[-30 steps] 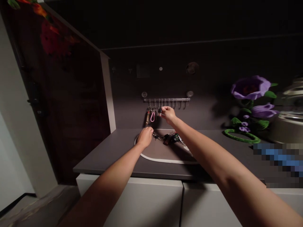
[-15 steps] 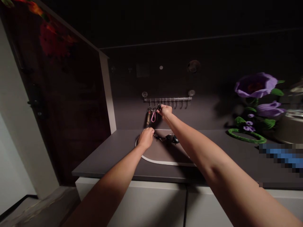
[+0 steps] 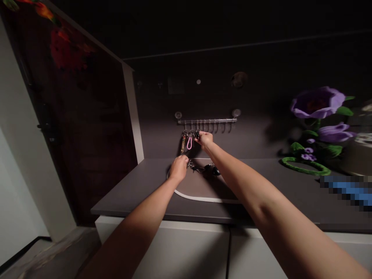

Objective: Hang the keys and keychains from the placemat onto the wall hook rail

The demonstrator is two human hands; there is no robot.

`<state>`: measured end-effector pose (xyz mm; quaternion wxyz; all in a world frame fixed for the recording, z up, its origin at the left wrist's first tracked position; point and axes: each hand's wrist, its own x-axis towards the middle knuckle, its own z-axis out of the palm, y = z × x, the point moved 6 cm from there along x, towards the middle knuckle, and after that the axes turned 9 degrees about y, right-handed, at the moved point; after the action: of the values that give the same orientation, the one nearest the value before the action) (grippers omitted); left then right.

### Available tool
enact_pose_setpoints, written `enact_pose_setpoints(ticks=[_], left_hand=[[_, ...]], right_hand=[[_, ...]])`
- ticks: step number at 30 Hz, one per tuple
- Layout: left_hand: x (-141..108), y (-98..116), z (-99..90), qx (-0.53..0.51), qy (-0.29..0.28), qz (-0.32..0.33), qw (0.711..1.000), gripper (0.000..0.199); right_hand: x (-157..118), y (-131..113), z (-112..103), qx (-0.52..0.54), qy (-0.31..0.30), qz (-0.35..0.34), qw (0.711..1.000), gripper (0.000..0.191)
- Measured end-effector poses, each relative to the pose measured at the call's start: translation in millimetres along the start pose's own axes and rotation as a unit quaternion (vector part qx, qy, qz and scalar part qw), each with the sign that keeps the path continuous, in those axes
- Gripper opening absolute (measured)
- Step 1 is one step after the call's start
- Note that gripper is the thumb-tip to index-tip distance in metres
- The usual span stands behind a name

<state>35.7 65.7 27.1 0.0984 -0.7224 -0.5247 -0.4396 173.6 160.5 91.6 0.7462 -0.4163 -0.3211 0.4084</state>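
Note:
A clear hook rail [image 3: 207, 121] is fixed to the dark wall. From its left hooks hang a patterned key fob [image 3: 183, 143] and a pink loop strap [image 3: 189, 143]. My right hand [image 3: 205, 139] is closed on a dark key item [image 3: 197, 135] just below the third hook. Lower down, my left hand [image 3: 179, 168] is closed by a bunch of keys [image 3: 190, 164] at the left of a pinkish tray [image 3: 200, 188] with a white rim. Other dark key items [image 3: 215, 170] lie on the tray, partly beside my right forearm.
Purple felt flowers [image 3: 318, 102] with a green ring base stand on the counter [image 3: 122, 193] at the right. Near them are a lamp-like object [image 3: 359, 155] and a pixelated blue item [image 3: 348, 190]. A dark door [image 3: 87, 135] is at the left.
The view has shifted slightly. My right hand has dropped a little relative to the rail, with the dark item still in it. More of the keys by my left hand shows.

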Motion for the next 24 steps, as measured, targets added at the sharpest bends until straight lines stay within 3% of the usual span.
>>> enact_pose_setpoints(ticks=[7, 18, 21, 24], left_hand=[[0.9, -5.8, 2.4, -0.003, -0.002, -0.023, 1.0, 0.021], [-0.7, -8.2, 2.7, -0.015, -0.021, -0.044, 0.999, 0.02], [-0.7, -9.2, 4.5, -0.015, -0.039, -0.054, 0.998, 0.02], [-1.0, -10.0, 7.2, -0.016, -0.05, -0.062, 0.997, 0.021]], right_hand=[[-8.5, -2.7, -7.7, -0.038, -0.011, -0.007, 0.999, 0.012], [-56.0, 5.5, -43.0, -0.143, -0.077, -0.007, 0.987, 0.014], [-65.4, 8.0, -52.0, -0.217, -0.114, -0.057, 0.968, 0.012], [-74.3, 7.1, -58.4, -0.329, -0.146, -0.152, 0.921, 0.012]])
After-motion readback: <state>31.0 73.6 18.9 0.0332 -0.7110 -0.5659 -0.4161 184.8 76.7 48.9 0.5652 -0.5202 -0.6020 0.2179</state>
